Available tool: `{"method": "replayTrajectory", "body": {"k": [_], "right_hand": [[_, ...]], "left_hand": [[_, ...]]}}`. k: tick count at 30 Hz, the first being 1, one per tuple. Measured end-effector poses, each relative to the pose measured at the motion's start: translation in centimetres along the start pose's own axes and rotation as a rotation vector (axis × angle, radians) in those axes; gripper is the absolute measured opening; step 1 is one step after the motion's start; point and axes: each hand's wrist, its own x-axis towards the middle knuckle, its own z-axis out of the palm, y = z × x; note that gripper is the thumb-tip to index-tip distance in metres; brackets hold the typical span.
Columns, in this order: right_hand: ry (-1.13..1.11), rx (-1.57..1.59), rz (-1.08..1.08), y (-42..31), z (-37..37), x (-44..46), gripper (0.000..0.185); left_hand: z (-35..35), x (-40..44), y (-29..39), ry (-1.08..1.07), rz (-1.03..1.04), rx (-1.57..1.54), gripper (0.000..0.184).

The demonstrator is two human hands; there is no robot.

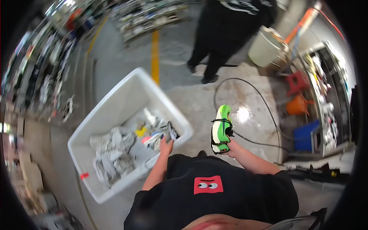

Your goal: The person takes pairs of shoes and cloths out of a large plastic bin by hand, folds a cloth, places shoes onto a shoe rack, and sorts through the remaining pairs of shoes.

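Note:
A pair of bright green and white shoes, bound with a black cord, is held upright in my right hand, its fingers mostly hidden behind them. My left hand reaches over the near rim of a large white bin. Its fingers curl at a light shoe with dark stripes; blur hides the exact grip. Beside that hand, in the bin, are a white, pink and blue item and a yellow piece. Crumpled grey-white material fills the bin's left part.
Ahead stands a person in dark clothes. A black hose loops over the wet floor. On the right are a white barrel, an orange bucket, a blue crate and a loaded shelf. Racks stand behind.

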Motion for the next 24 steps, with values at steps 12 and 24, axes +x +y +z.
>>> {"method": "replayTrajectory", "body": {"k": [12,24], "right_hand": [[0.145,0.427,-0.090,-11.3,-3.9,-2.2,0.044],[-0.020,0.142,-0.068,-34.2,-2.0,11.9,0.047]], "left_hand": [[5.7,1.2,2.5,0.028,-0.358,0.322,0.063],[8.8,18.6,7.4,0.104,-0.442,0.011,0.065]]}}
